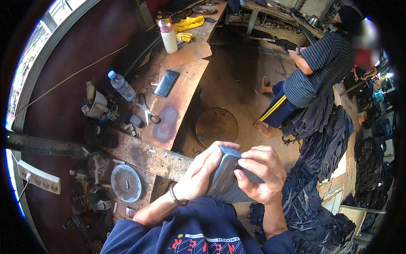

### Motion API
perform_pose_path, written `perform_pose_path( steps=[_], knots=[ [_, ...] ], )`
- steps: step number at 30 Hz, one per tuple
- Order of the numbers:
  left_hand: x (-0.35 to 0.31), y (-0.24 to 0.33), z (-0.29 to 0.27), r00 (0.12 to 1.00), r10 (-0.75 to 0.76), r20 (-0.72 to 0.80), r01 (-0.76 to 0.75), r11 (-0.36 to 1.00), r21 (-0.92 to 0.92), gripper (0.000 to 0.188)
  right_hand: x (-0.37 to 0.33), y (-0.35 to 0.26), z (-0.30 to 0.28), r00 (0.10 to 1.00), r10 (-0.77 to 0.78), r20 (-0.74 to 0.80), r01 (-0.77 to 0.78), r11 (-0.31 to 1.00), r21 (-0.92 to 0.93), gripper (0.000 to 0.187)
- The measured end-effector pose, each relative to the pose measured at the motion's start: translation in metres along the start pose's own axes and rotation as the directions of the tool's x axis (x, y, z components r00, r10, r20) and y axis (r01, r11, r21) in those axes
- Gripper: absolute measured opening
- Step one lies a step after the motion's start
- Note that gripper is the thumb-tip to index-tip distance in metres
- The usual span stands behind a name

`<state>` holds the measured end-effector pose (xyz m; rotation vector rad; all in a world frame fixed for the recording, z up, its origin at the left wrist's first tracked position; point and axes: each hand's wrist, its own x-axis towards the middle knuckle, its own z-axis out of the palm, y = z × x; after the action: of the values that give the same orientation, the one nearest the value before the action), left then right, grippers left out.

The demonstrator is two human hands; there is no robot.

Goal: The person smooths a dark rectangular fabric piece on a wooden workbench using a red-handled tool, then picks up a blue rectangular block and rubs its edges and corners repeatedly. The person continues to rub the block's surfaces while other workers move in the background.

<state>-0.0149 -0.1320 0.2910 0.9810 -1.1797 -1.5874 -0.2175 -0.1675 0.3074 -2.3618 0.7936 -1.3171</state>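
Observation:
Close to my body I hold a stack of dark, flat pieces with a bluish upper face, tilted upward. My left hand is wrapped round its left side, fingers over the top edge. On the other side, my right hand grips the stack with bent fingers and thumb at its upper right edge. What the pieces are made of I cannot tell. Ahead and to the left, on the wooden bench, lie scissors and a phone.
A water bottle, a white bottle and yellow gloves stand or lie on the bench. At left is a round blue-rimmed dish. Heaps of dark fabric strips fill the right, where another person stands.

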Motion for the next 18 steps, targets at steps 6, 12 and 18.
perform_pose_path(
  steps=[6,12,18],
  knots=[
    [-0.0008,-0.0013,0.0006,1.000,0.003,-0.003,-0.003,1.000,-0.009,0.069,-0.0034,0.0003,0.0048,0.999,0.019,-0.037,-0.018,1.000,0.025,0.030],
    [0.0008,-0.0005,0.0007,0.999,0.052,-0.014,-0.052,0.998,-0.025,0.057,-0.0009,0.0009,0.0023,1.000,-0.011,-0.025,0.011,0.999,-0.031,0.029],
    [0.0008,-0.0004,-0.0005,0.997,0.079,-0.024,-0.080,0.997,-0.005,0.051,-0.0022,0.0002,0.0047,0.999,-0.019,-0.034,0.017,0.998,-0.056,0.032]
  ],
)
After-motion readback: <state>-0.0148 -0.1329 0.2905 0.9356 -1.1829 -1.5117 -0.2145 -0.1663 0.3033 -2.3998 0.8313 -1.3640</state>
